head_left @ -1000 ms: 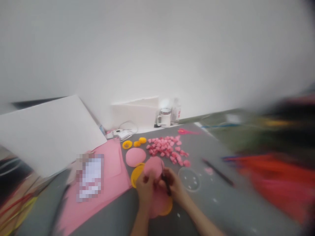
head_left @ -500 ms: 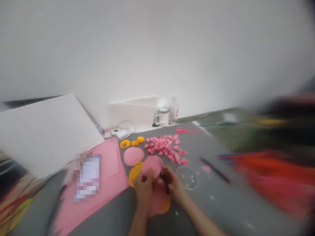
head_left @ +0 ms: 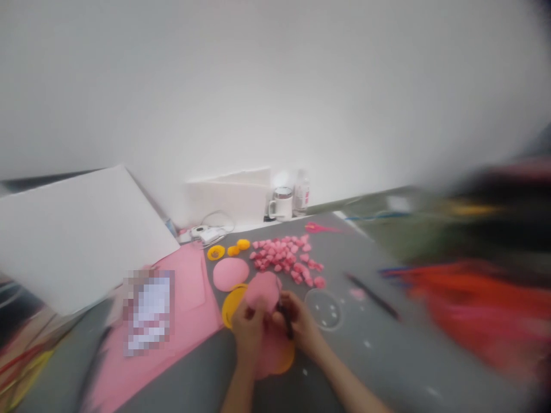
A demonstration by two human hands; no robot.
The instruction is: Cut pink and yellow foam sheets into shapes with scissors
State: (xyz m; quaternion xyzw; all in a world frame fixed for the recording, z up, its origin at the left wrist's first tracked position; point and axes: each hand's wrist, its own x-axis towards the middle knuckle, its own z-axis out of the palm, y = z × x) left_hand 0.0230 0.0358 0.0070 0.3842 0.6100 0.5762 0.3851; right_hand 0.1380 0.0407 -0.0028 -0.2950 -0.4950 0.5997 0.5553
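Two bare hands work close together over a grey table. Below and between the wrists lies a larger pink sheet, with a yellow disc peeking out from under its right side. The left hand has its thumb and fingers pinched on the lower edge of a pink circle, which is held up just above the fingertips. The right hand has its fingers closed around a dark tool beside the circle's right edge; its exact kind is too blurred to tell. Left of the hands are pink papers and a yellow ring; to the right, a clear round lid and a dark pencil. Beyond the held circle lie another pink disc, a spread of small pink pieces and some yellow pieces. Farther back, a white mug stands beside a clear bottle, near a pale wall.
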